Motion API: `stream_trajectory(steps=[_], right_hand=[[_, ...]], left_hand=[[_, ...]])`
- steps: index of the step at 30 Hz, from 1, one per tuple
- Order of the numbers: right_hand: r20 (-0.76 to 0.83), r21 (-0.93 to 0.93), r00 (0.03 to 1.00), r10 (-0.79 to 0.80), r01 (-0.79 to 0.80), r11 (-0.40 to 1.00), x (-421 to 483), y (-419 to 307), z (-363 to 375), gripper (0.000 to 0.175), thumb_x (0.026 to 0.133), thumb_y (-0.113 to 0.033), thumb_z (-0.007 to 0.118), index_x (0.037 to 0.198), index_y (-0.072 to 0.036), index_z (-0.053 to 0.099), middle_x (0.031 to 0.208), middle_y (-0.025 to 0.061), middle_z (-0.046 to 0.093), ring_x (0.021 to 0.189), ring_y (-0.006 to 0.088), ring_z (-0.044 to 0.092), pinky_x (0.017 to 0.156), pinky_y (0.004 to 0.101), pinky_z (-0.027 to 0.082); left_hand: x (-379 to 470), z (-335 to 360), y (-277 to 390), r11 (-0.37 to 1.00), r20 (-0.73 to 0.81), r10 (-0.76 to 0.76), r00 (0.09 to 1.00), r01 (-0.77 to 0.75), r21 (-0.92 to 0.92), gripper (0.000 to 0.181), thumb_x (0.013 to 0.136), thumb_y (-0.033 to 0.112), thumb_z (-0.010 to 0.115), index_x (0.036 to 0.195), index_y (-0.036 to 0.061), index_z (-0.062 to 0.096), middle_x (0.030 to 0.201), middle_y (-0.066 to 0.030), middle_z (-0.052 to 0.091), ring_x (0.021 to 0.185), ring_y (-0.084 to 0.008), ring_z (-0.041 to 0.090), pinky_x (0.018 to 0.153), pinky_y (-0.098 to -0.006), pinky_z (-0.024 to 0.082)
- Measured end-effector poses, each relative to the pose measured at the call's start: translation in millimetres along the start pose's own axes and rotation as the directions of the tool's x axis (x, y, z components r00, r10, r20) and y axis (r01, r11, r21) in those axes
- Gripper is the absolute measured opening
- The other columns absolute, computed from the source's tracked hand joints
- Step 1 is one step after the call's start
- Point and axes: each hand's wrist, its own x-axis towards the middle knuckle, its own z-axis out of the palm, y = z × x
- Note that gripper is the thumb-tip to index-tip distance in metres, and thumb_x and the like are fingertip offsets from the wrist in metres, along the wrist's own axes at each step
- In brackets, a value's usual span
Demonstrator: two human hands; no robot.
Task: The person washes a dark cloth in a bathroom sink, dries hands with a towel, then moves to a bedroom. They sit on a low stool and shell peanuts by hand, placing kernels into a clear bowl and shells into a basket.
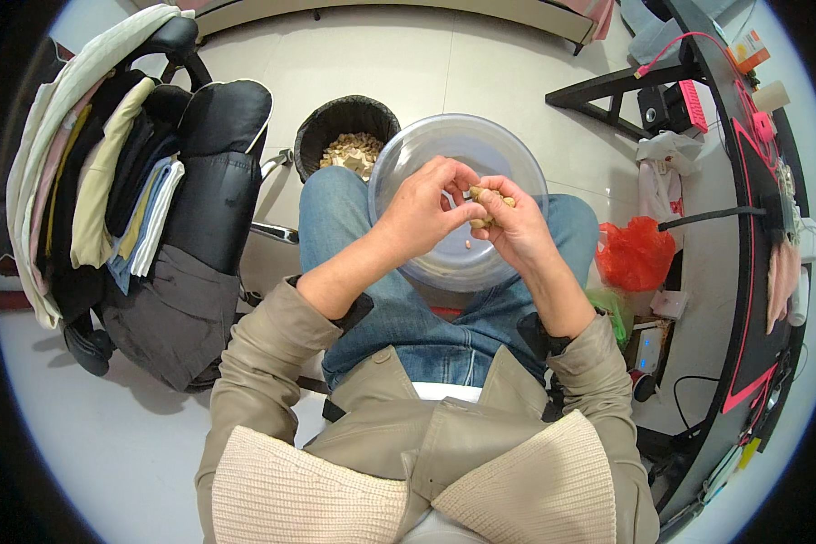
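Observation:
My right hand holds a small bunch of unshelled peanuts between its thumb and fingers. From the other side, the thumb and fingertips of my left hand close on the near edge of the same bunch. Both hands are above a translucent plastic basin, which rests between my knees. One loose peanut kernel lies on the basin's floor below the hands. My fingers and wrists cover part of the basin's inside.
A black-lined bin holding peanut shells stands left of the basin. Further left, clothes are piled on a black chair. Right are a desk, its black leg frame and a red plastic bag.

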Motion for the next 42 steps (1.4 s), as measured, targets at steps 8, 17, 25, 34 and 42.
stream_trajectory(steps=[8, 17, 25, 34, 42], right_hand=[[0.039, -0.002, 0.998, -0.058, 0.058, 0.998, -7, -4, 9, 0.019, 0.089, -0.017, 0.053, 0.099, -0.001, 0.053, 0.077, 0.0034, 0.054, 0.066, 0.0108, 0.051, 0.053, 0.0243, 0.043], [-0.065, 0.06, 0.998, -0.011, 0.015, 0.998, 1, 2, 0, 0.019, 0.09, -0.018, 0.052, 0.098, -0.001, 0.054, 0.076, 0.0046, 0.052, 0.065, 0.0105, 0.05, 0.051, 0.0237, 0.042], [-0.008, 0.03, 0.995, 0.096, -0.095, 0.995, 4, -6, 0, 0.024, 0.09, -0.024, 0.052, 0.098, -0.002, 0.055, 0.074, 0.0016, 0.051, 0.063, 0.0071, 0.048, 0.048, 0.0193, 0.039], [0.013, 0.028, 0.998, 0.055, -0.055, 0.998, 5, -3, 1, 0.023, 0.089, -0.023, 0.055, 0.098, -0.001, 0.055, 0.072, 0.0023, 0.052, 0.06, 0.0082, 0.048, 0.048, 0.0196, 0.038], [-0.014, -0.048, 0.994, 0.11, -0.11, 0.993, 6, 2, -3, 0.026, 0.089, -0.025, 0.055, 0.095, 0.0, 0.056, 0.071, 0.0025, 0.051, 0.059, 0.0081, 0.047, 0.046, 0.0194, 0.038]], left_hand=[[-2, 5, -9, 0.935, -0.004, -0.145, 0.989, 0.136, -0.328, 0.019, 0.077, 0.007, 0.066, 0.092, 0.0019, 0.055, 0.091, -0.005, 0.057, 0.075, -0.0096, 0.057, 0.062, -0.0224, 0.048], [-3, -3, -14, 0.971, -0.106, -0.063, 0.992, 0.036, -0.235, 0.019, 0.082, 0.0, 0.058, 0.1, 0.003, 0.055, 0.091, -0.0015, 0.056, 0.086, -0.0079, 0.055, 0.075, -0.0218, 0.046], [2, -3, -9, 0.988, -0.068, -0.032, 0.997, 0.021, -0.15, 0.022, 0.08, 0.002, 0.06, 0.102, 0.0031, 0.057, 0.09, -0.0014, 0.057, 0.081, -0.008, 0.054, 0.072, -0.0221, 0.046], [1, 4, -11, 0.999, -0.107, -0.021, 0.994, 0.018, -0.034, 0.014, 0.076, 0.003, 0.065, 0.091, 0.0035, 0.062, 0.087, -0.0038, 0.057, 0.074, -0.0092, 0.055, 0.062, -0.0209, 0.046], [1, 10, -16, 0.994, -0.156, 0.062, 0.986, -0.047, 0.097, 0.008, 0.075, 0.002, 0.065, 0.083, 0.002, 0.061, 0.076, -0.0054, 0.055, 0.063, -0.0109, 0.054, 0.054, -0.0229, 0.044]])
